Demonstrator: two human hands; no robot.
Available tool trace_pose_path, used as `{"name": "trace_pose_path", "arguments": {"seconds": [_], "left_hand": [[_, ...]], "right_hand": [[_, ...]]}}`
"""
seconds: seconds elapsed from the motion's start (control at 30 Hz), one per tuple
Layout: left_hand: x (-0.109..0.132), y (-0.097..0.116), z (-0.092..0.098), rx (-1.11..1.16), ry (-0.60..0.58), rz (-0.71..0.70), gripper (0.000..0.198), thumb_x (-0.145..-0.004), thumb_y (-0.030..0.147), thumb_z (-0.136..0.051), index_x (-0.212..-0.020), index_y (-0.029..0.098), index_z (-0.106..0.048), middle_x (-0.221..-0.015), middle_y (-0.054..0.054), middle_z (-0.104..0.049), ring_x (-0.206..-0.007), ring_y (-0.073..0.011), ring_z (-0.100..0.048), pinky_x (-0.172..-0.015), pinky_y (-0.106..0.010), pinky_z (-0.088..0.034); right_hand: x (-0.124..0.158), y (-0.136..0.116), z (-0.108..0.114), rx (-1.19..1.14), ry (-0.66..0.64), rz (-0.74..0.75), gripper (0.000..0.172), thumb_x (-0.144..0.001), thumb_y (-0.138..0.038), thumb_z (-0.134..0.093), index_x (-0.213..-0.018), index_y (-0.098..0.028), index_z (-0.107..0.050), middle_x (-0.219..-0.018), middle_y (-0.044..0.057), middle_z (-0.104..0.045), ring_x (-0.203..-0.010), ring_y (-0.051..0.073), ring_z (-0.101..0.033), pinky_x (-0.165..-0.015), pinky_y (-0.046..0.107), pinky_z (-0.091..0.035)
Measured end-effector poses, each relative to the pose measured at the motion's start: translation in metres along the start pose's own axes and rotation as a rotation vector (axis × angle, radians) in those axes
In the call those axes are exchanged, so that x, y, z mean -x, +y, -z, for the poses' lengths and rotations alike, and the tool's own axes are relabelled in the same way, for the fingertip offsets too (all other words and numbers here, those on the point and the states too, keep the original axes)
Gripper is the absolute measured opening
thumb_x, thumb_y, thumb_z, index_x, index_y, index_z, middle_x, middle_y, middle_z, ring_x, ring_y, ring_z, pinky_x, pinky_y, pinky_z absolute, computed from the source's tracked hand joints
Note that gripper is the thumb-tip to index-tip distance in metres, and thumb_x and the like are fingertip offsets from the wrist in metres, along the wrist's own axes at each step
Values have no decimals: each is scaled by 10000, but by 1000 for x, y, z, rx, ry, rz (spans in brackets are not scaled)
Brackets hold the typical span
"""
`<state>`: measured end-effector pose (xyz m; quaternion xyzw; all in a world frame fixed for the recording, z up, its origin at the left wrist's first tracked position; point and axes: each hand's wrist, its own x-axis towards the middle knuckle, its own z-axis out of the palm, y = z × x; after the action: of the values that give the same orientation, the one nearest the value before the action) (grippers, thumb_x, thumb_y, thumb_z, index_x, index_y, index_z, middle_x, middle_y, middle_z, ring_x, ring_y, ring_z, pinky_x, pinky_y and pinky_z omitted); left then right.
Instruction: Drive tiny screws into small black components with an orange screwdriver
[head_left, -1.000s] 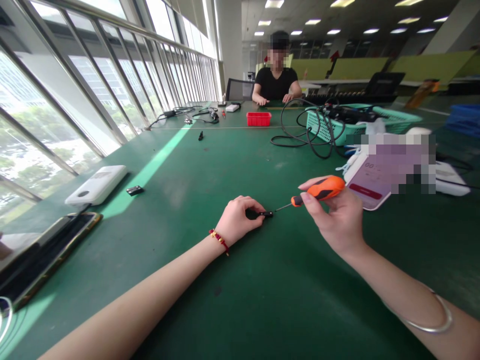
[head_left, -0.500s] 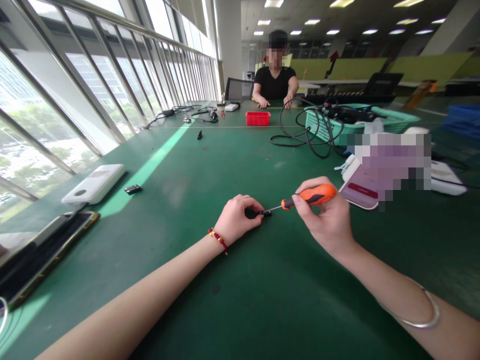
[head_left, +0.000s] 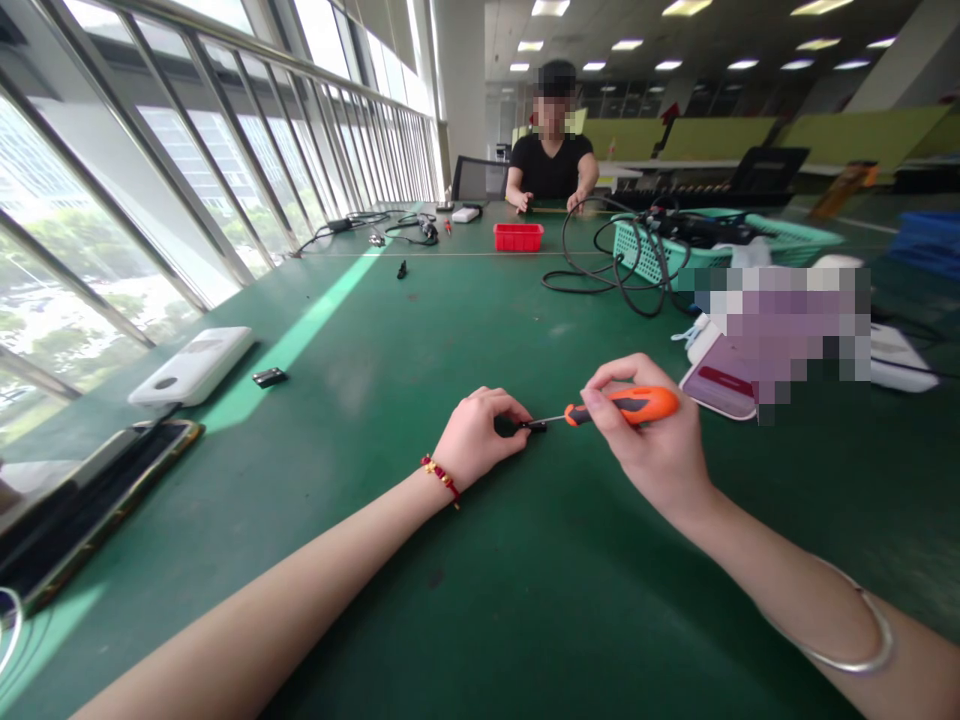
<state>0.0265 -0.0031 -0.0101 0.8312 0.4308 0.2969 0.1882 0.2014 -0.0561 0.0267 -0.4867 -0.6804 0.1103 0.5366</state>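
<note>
My left hand (head_left: 486, 430) rests on the green table, thumb and fingers closed around a small black part (head_left: 537, 427) that lies at its fingertips. Most of that part is hidden by the fingers, and its kind is not clear. In my right hand (head_left: 652, 440) is a screwdriver (head_left: 630, 405) with an orange and dark grey handle. Its thin metal shaft points left, and the tip meets the small black part beside my left fingertips. Another small black piece (head_left: 270, 377) lies apart on the table to the left.
A white power bank (head_left: 195, 368) and a dark phone (head_left: 97, 510) lie at the left. Farther off are a red tray (head_left: 518, 238) and a teal basket (head_left: 637, 255) with black cables. A purple-screened phone (head_left: 716, 380) lies right. A person (head_left: 553, 165) sits opposite.
The screwdriver's handle has dropped slightly, so the shaft lies flatter. My left hand keeps its hold on the black part. The person opposite has lifted and turned a hand.
</note>
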Motion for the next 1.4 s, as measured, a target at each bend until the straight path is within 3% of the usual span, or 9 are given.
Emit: {"name": "trace_pose_path", "arguments": {"seconds": [0.1, 0.33, 0.53, 0.6, 0.8, 0.97, 1.1, 1.3, 1.4], "left_hand": [[0, 0, 0, -2, 2, -8, 90, -675, 160, -603, -734, 196, -662, -763, -3, -664, -778, -166, -564, -742, -290, -459], [1, 1, 0, 6, 5, -17, 86, -672, 155, -608, -730, 187, -662, -759, -5, -663, -776, -167, -559, -737, -292, -456], [1, 0, 0, -1, 9, -24, 75, -681, 152, -604, -723, 186, -656, -758, -1, -665, -770, -165, -553, -737, -294, -456], [1, 0, -1, 0, 6, -27, 78, -680, 150, -604, -725, 186, -657, -761, -3, -663, -774, -165, -554, -738, -292, -458], [2, 1, 0, 4, 14, -36, 78, -675, 143, -607, -725, 175, -657, -755, -10, -656, -768, -164, -550, -740, -292, -460], [2, 1, 0, -13, 25, -57, 70, -680, 145, -597, -718, 178, -647, -757, -8, -652, -762, -160, -548, -746, -293, -461], [2, 1, -1, -32, 24, -62, 82, -681, 144, -595, -726, 186, -649, -766, -6, -655, -768, -160, -544, -757, -294, -461], [3, 2, 0, -67, 39, -58, 82, -683, 143, -595, -721, 185, -655, -768, -12, -653, -768, -167, -537, -755, -302, -458], [4, 2, 0, -73, 42, -55, 78, -687, 145, -596, -719, 185, -654, -759, -9, -654, -764, -166, -536, -752, -301, -455]], "right_hand": [[1, -2, 0, -13, -14, -27, 138, -778, -319, -585, -821, -223, -495, -672, -19, -528, -516, 99, -509, -506, 233, -419], [3, 0, -2, -40, 36, 31, 408, -730, -290, -620, -1077, -221, -415, -809, 13, -529, -635, 135, -524, -614, 280, -457], [6, -8, 2, 16, -74, -21, 175, -790, -321, -568, -908, -210, -502, -512, -74, -408, -450, 103, -461, -519, 256, -404], [7, -9, 1, 10, -68, 20, 152, -779, -278, -577, -900, -209, -514, -545, -64, -440, -463, 99, -468, -532, 255, -421], [7, -3, -3, -42, 65, 131, 489, -687, -241, -648, -1121, -206, -426, -921, 51, -534, -755, 166, -562, -663, 313, -482], [9, -5, 0, -9, -22, 59, 370, -758, -308, -610, -1076, -205, -450, -539, -80, -397, -447, 97, -420, -473, 249, -380], [11, -7, 1, 14, -82, 80, 206, -777, -249, -588, -964, -209, -510, -464, -92, -372, -425, 87, -401, -474, 234, -377], [9, -6, -5, -24, 68, 183, 480, -692, -217, -644, -1127, -199, -443, -925, 54, -536, -775, 165, -560, -684, 314, -490], [10, -6, -4, -11, 20, 117, 519, -693, -273, -660, -1146, -190, -419, -718, -17, -490, -613, 134, -518, -568, 281, -458]]}}
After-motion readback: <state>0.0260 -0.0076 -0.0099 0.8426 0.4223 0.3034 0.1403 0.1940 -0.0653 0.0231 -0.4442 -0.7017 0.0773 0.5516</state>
